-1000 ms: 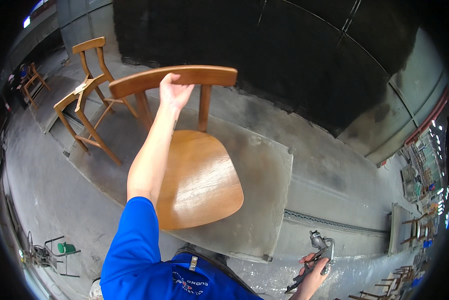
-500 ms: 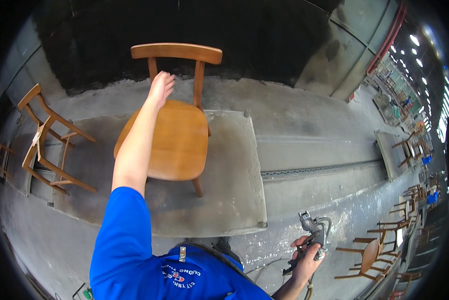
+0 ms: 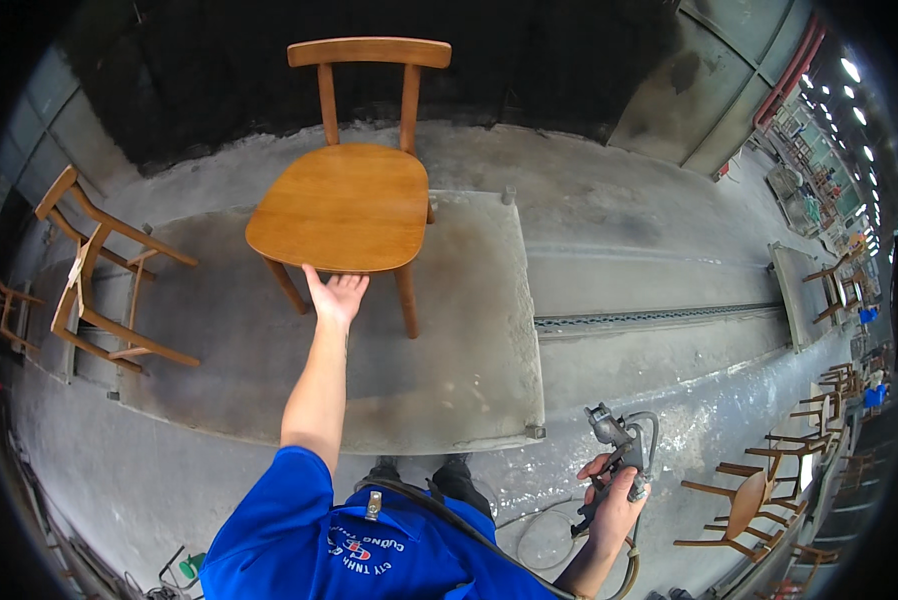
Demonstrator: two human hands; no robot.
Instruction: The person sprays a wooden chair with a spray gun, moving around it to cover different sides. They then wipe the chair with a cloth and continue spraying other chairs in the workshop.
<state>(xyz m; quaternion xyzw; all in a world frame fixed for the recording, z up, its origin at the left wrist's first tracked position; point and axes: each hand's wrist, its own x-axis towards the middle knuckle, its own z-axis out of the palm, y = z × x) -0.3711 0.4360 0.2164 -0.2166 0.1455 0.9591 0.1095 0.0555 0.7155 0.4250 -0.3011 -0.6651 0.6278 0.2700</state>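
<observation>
Evidently, the step in hand is the handling of the wooden chair (image 3: 341,208) by its seat, while the spray gun (image 3: 621,440) is kept ready at the other side. The chair is stood upright on the grey platform (image 3: 474,375), its backrest turned toward the blackened wall (image 3: 539,75) and its front edge toward the wearer. That edge is met by the left hand (image 3: 337,297), which is held palm up with the thumb spread from the fingers; the fingertips are placed at or just under the rim, and whether the wood is pinched or merely touched cannot be told. The seat is thus found directly beyond the left palm, between the arm and the backrest.

By the right hand (image 3: 612,510) the gun's handle is firmly enclosed, well apart from the chair, with the hose (image 3: 629,572) hung below. For any further shift of the chair, it is judged, a surer hold under the rim is called for, with the gun kept clear of the seat.
</observation>
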